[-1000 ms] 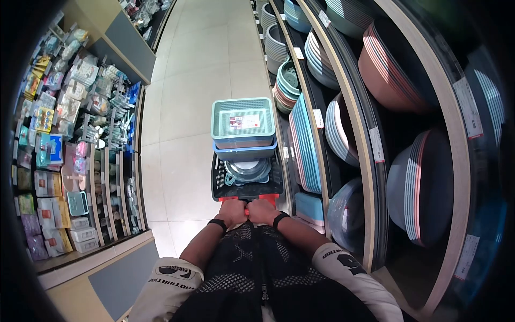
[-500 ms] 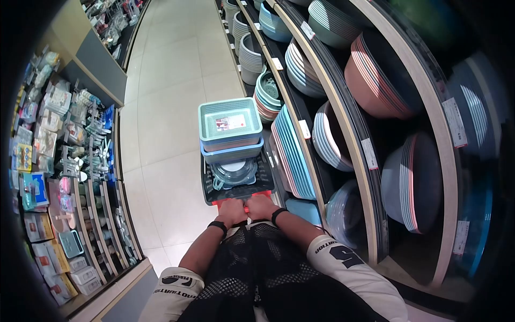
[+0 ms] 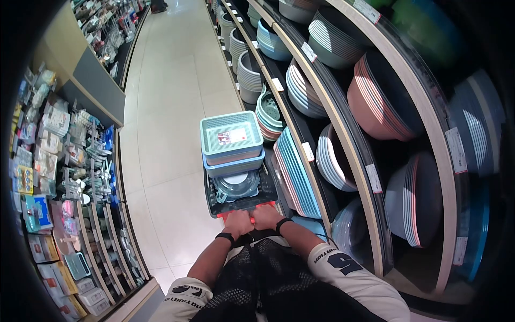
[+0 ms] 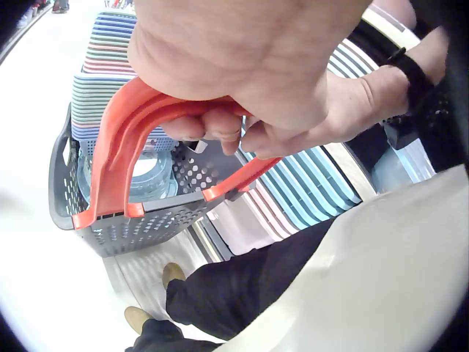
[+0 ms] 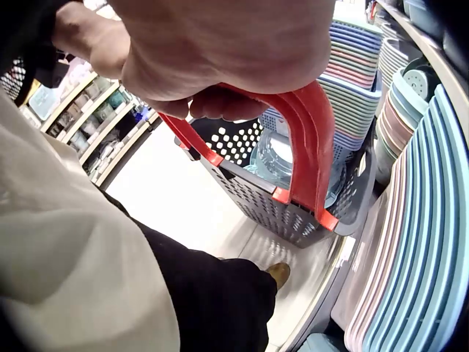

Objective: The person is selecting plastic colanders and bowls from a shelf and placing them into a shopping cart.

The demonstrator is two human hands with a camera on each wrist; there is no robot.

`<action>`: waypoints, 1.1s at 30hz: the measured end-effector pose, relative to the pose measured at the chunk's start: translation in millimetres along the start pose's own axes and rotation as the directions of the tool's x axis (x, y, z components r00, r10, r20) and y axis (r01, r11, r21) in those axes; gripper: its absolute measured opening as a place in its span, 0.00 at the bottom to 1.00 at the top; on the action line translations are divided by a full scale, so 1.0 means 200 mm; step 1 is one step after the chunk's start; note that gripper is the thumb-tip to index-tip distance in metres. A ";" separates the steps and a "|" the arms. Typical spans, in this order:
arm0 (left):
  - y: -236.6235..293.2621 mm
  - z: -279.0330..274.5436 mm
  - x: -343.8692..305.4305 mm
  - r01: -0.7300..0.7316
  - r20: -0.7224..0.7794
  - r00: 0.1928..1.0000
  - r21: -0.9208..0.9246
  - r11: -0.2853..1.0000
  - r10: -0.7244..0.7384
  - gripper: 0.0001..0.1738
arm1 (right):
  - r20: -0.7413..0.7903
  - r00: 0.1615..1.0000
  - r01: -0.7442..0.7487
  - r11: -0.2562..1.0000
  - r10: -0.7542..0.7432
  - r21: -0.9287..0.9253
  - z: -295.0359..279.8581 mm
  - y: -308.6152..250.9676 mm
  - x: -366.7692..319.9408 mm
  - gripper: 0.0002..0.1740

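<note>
Both hands grip the red handle (image 5: 311, 139) of a dark grey shopping basket (image 4: 154, 231), side by side at its near end in the head view. My left hand (image 3: 237, 221) has its fingers curled under the handle, as the left wrist view shows. Right beside it, my right hand (image 3: 266, 216) wraps the same handle from above. In the basket stand nested plastic baskets, with a light green one (image 3: 230, 140) on top and a blue rim (image 3: 234, 168) lower down. Between them and the handle lies a clear round container (image 3: 236, 189).
Shelves on the right, close beside the basket, hold stacked blue trays (image 3: 298, 172), green colanders (image 3: 270, 107) and large pink basins (image 3: 378, 99). At left a rack (image 3: 70, 155) carries small packaged goods. Pale tiled floor (image 3: 166, 102) runs ahead between them.
The basket has moved forward a little along the right-hand shelves and now sits closer to them. The head view has turned and tilted up, showing more aisle. Both hands keep hold of the handle.
</note>
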State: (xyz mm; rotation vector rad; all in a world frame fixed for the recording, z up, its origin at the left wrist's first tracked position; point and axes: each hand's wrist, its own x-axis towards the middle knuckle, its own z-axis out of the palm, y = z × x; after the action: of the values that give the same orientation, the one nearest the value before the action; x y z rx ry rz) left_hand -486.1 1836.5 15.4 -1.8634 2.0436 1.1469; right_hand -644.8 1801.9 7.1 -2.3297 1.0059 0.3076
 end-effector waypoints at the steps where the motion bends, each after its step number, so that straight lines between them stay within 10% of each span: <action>1: -0.01 -0.01 0.01 0.000 -0.009 1.000 0.007 1.000 0.000 0.21 | -0.008 1.000 0.000 1.000 0.000 -0.001 -0.02 0.00 0.02 0.16; 23: -0.12 -0.44 0.42 0.075 0.057 0.995 0.110 0.991 -0.081 0.25 | -0.087 0.991 0.102 0.994 -0.098 0.040 -0.35 0.20 0.44 0.11; 27: -0.23 -0.60 0.49 -0.176 0.059 0.980 -0.171 0.969 0.189 0.37 | -0.136 0.984 0.127 0.990 -0.119 0.055 -0.43 0.23 0.48 0.11; 33: 0.19 -1.35 0.26 -0.546 -0.678 0.677 -0.203 0.813 0.286 0.23 | -0.243 0.953 0.189 0.982 -0.179 0.018 -0.30 0.32 0.65 0.13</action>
State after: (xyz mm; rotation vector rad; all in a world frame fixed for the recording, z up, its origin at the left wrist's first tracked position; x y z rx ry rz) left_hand -429.7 1628.6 190.6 -2.2492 2.9404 1.2183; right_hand -601.5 1653.7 -24.9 -2.4420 0.8860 -0.0710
